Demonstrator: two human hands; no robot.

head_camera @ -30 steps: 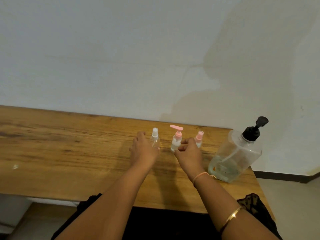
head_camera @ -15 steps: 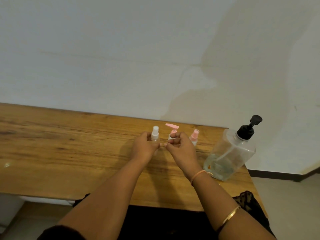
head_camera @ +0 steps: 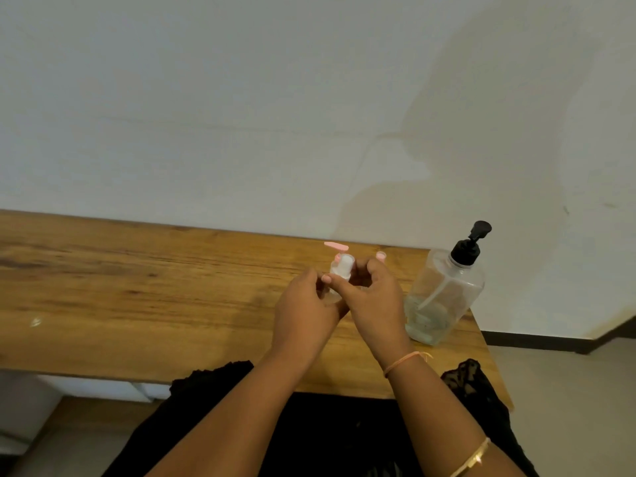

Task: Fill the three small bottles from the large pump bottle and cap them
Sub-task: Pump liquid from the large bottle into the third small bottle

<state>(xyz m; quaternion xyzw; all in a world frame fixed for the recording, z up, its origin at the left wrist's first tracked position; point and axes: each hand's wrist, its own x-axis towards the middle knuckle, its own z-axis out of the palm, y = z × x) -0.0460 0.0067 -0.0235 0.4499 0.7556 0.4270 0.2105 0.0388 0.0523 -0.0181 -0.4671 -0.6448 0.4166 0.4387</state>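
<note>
Both hands meet over the middle of the wooden table (head_camera: 137,297). Between them is a small clear bottle with a white cap (head_camera: 342,266), lifted and tilted. My left hand (head_camera: 304,315) wraps its body, which is mostly hidden. The fingers of my right hand (head_camera: 377,301) pinch it just under the cap. Right behind it stands a second small bottle, of which only the pink pump head (head_camera: 336,246) shows. The pink top of the third small bottle (head_camera: 380,256) peeks over my right hand. The large clear pump bottle (head_camera: 444,297) with a black pump stands to the right, with a little liquid at its bottom.
A pale wall runs directly behind the table. The table's right edge lies just beyond the large bottle, and floor shows past it. The table's front edge is close to my lap.
My hands have come together. The white-capped bottle has left its spot on the left of the row and is now held up between both hands, in front of the pink pump bottle.
</note>
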